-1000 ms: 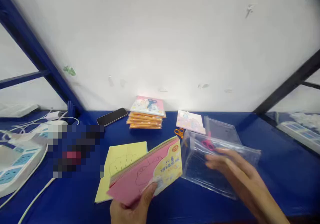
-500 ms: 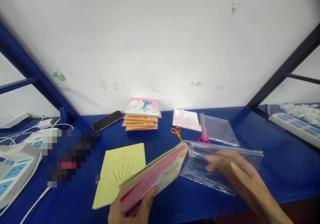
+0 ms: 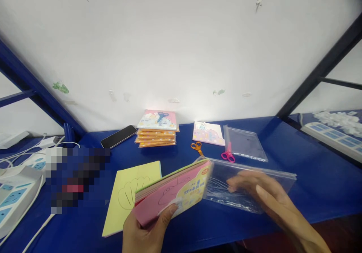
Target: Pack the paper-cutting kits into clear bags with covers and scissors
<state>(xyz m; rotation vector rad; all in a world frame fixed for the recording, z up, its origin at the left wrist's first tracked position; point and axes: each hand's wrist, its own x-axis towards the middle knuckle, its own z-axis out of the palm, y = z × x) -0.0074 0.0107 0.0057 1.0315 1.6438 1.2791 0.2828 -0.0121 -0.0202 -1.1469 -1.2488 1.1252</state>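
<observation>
My left hand (image 3: 146, 228) grips the lower edge of a thick craft paper booklet (image 3: 172, 192) with a pink cover and a yellow label. The booklet is tilted, and its far end touches the mouth of a clear plastic zip bag (image 3: 249, 185) lying on the blue table (image 3: 226, 230). My right hand (image 3: 263, 196) lies over the bag, with its fingers spread across the plastic and holding it down. A yellow sheet with a printed shell outline (image 3: 132, 196) lies just left of the booklet, partly hidden under it.
Behind my hands are a second clear bag (image 3: 244, 143), pink scissors (image 3: 227, 155), orange scissors (image 3: 197, 147), a pink booklet (image 3: 208, 133), a stack of orange-edged booklets (image 3: 156, 130) and a phone (image 3: 118, 136). A power strip (image 3: 17, 192) and a pixelated object (image 3: 76, 177) sit at left.
The view has shifted slightly. The booklet has come down and closed up against the bag's mouth. The bag has turned level and slid off the pink scissors, which now show uncovered.
</observation>
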